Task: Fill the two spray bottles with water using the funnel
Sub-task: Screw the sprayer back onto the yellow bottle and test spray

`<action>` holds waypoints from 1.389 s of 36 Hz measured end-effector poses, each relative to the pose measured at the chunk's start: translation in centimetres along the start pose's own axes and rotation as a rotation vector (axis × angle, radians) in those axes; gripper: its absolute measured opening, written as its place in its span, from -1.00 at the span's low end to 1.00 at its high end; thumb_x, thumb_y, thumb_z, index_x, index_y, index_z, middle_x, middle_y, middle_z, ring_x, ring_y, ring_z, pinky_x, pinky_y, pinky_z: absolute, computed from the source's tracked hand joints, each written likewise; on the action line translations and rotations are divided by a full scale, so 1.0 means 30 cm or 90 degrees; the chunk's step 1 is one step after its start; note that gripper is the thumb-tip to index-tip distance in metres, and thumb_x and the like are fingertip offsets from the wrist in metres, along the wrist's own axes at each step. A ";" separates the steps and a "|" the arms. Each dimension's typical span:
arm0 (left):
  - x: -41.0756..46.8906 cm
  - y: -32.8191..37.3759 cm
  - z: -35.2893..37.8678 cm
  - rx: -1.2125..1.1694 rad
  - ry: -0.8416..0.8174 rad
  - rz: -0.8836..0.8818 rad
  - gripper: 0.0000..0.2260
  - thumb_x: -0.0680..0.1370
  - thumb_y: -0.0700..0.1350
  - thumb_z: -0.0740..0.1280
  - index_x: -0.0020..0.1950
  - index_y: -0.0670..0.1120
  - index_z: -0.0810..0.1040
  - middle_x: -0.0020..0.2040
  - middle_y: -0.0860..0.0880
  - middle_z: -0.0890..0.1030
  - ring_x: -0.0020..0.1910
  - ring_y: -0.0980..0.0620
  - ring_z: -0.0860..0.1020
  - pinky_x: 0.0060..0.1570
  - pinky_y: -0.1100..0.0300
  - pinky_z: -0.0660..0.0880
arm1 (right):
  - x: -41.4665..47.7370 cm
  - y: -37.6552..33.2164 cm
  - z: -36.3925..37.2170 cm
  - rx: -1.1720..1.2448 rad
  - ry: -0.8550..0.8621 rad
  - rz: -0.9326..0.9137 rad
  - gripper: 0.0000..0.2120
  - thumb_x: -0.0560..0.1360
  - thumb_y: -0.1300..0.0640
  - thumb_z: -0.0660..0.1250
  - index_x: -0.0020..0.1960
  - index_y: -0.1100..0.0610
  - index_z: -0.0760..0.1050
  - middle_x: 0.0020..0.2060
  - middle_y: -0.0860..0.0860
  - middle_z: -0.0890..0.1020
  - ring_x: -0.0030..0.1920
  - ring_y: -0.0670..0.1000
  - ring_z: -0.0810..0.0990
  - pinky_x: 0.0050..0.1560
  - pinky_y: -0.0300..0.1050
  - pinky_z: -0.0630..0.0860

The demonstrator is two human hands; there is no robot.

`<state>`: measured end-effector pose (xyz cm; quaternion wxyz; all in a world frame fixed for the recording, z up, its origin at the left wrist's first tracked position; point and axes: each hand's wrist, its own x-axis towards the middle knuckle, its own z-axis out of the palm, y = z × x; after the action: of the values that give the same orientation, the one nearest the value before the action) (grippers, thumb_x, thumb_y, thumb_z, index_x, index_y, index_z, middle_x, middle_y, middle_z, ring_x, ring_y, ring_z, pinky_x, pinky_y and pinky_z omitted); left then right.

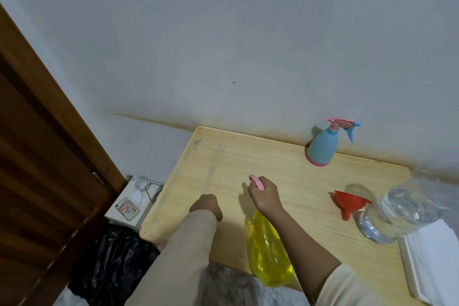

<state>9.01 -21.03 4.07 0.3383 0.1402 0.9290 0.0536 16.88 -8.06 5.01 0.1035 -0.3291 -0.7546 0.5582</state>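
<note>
In the head view, the yellow spray bottle [269, 251] stands near the front edge of the wooden table [223, 161], its translucent body leaning towards the camera. The right hand [265, 196] is at its top, fingers curled round the pink spray head [257, 182], whose tip pokes out past the knuckles. The cap is on the bottle.

Just left of the yellow bottle, the left hand [207, 205] rests on the tabletop. Its fingers are folded under into a loose fist and nothing shows in it. It does not touch the bottle. Both arms wear pale beige sleeves.

Well beyond the yellow bottle and to its right, the blue spray bottle [323, 146] stands upright against the wall, with a pink base and a pink and blue trigger head in place. To the right of the yellow bottle, the red funnel [347, 202] lies tipped on the table, spout towards the camera. Just right of the funnel and touching it is a clear plastic water bottle [397, 213], which appears to hold water.

Farther right of that sits a stack of white sheets [434, 258], at the table's near right corner.

Left of the yellow bottle, off the table and lower, a phone [127, 208] and a white charger cable [141, 185] lie on a white box. A black bag [111, 263] lies on the floor in front of the box.
</note>
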 end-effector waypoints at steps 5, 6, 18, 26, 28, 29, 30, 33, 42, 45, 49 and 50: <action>0.001 -0.008 0.004 -0.011 0.020 -0.006 -0.75 0.51 -0.19 0.34 -0.32 -0.11 0.35 -0.31 -0.03 0.40 -0.18 -0.08 0.50 -0.21 0.19 0.42 | -0.005 0.000 0.011 -0.004 -0.008 0.015 -0.80 0.47 0.30 0.19 -0.31 0.18 0.26 -0.35 0.02 0.34 -0.36 -0.02 0.26 -0.35 -0.18 0.21; 0.002 -0.010 0.004 -0.014 0.022 -0.008 -0.74 0.51 -0.20 0.35 -0.33 -0.11 0.35 -0.32 -0.03 0.40 -0.19 -0.07 0.50 -0.22 0.19 0.41 | -0.007 -0.001 0.012 -0.008 -0.011 0.014 -0.80 0.47 0.30 0.19 -0.30 0.18 0.26 -0.35 0.01 0.33 -0.35 -0.02 0.26 -0.35 -0.18 0.21; 0.000 -0.022 0.023 -0.035 0.034 -0.005 -0.76 0.51 -0.19 0.34 -0.30 -0.10 0.33 -0.29 -0.01 0.40 -0.18 -0.05 0.49 -0.24 0.19 0.38 | -0.038 -0.019 0.025 -0.021 0.008 -0.030 -0.79 0.44 0.32 0.20 -0.33 0.19 0.24 -0.40 0.01 0.31 -0.37 -0.02 0.25 -0.36 -0.16 0.19; -0.002 -0.040 0.030 -0.040 0.035 -0.002 -0.75 0.50 -0.19 0.32 -0.33 -0.10 0.32 -0.34 -0.02 0.39 -0.41 0.04 0.37 -0.47 0.24 0.25 | -0.051 -0.020 0.027 -0.010 -0.003 0.004 -0.89 0.48 0.26 0.19 -0.22 0.21 0.33 -0.29 0.01 0.40 -0.31 -0.03 0.33 -0.32 -0.16 0.27; -0.003 -0.044 0.032 -0.042 0.032 -0.003 -0.75 0.51 -0.18 0.32 -0.33 -0.10 0.32 -0.34 -0.02 0.39 -0.41 0.04 0.37 -0.45 0.23 0.26 | -0.056 -0.016 0.028 -0.016 0.000 0.001 -0.89 0.48 0.26 0.19 -0.22 0.21 0.33 -0.29 0.01 0.40 -0.31 -0.03 0.34 -0.33 -0.17 0.27; -0.004 -0.045 0.033 -0.041 0.032 -0.003 -0.75 0.51 -0.18 0.32 -0.33 -0.10 0.32 -0.33 -0.02 0.39 -0.39 0.02 0.40 -0.42 0.22 0.29 | -0.058 -0.013 0.030 -0.016 0.005 0.001 -0.87 0.48 0.26 0.19 -0.24 0.20 0.32 -0.29 0.01 0.39 -0.32 -0.03 0.33 -0.33 -0.17 0.27; -0.006 -0.047 0.034 -0.040 0.031 -0.003 -0.75 0.51 -0.18 0.32 -0.32 -0.10 0.32 -0.33 -0.03 0.39 -0.34 -0.01 0.43 -0.38 0.21 0.32 | -0.061 -0.011 0.032 -0.013 0.010 0.004 -0.84 0.48 0.27 0.18 -0.27 0.19 0.29 -0.30 0.01 0.38 -0.33 -0.03 0.32 -0.34 -0.17 0.26; -0.011 -0.050 0.036 -0.040 0.025 -0.005 -0.76 0.51 -0.17 0.31 -0.32 -0.11 0.33 -0.32 -0.03 0.40 -0.23 -0.07 0.47 -0.29 0.18 0.35 | -0.066 -0.013 0.038 -0.014 0.012 0.017 -0.78 0.48 0.28 0.18 -0.31 0.16 0.24 -0.32 0.00 0.35 -0.34 -0.04 0.30 -0.35 -0.18 0.23; -0.006 -0.061 0.041 -0.041 0.029 -0.009 -0.76 0.50 -0.18 0.31 -0.32 -0.11 0.32 -0.32 -0.02 0.40 -0.23 -0.06 0.47 -0.35 0.21 0.31 | -0.076 -0.031 0.053 -0.018 0.008 -0.012 -0.86 0.48 0.28 0.18 -0.26 0.21 0.30 -0.32 0.01 0.37 -0.33 -0.03 0.31 -0.35 -0.17 0.24; 0.000 -0.071 0.041 -0.037 0.035 -0.004 -0.77 0.50 -0.18 0.30 -0.32 -0.11 0.32 -0.32 -0.02 0.40 -0.28 -0.03 0.45 -0.43 0.24 0.27 | -0.084 -0.031 0.056 -0.016 0.014 -0.016 -0.86 0.47 0.29 0.17 -0.26 0.19 0.29 -0.31 0.00 0.37 -0.34 -0.04 0.31 -0.36 -0.19 0.23; 0.002 -0.079 0.041 -0.027 0.034 0.004 -0.77 0.50 -0.17 0.30 -0.32 -0.11 0.33 -0.31 -0.02 0.40 -0.21 -0.06 0.47 -0.34 0.21 0.33 | -0.086 -0.026 0.068 -0.005 0.021 -0.004 -0.75 0.47 0.30 0.18 -0.33 0.09 0.23 -0.33 -0.08 0.34 -0.36 -0.07 0.30 -0.37 -0.22 0.20; 0.003 -0.081 0.042 -0.026 0.032 0.005 -0.77 0.51 -0.17 0.30 -0.32 -0.11 0.32 -0.31 -0.02 0.40 -0.20 -0.07 0.47 -0.31 0.20 0.34 | -0.086 -0.028 0.071 -0.005 0.023 -0.002 -0.74 0.47 0.30 0.19 -0.33 0.09 0.24 -0.33 -0.09 0.34 -0.36 -0.07 0.31 -0.37 -0.22 0.21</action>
<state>9.19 -23.33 2.58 0.3172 0.1359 0.9354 0.0772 17.42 -11.41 5.56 0.1164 -0.3381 -0.7554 0.5491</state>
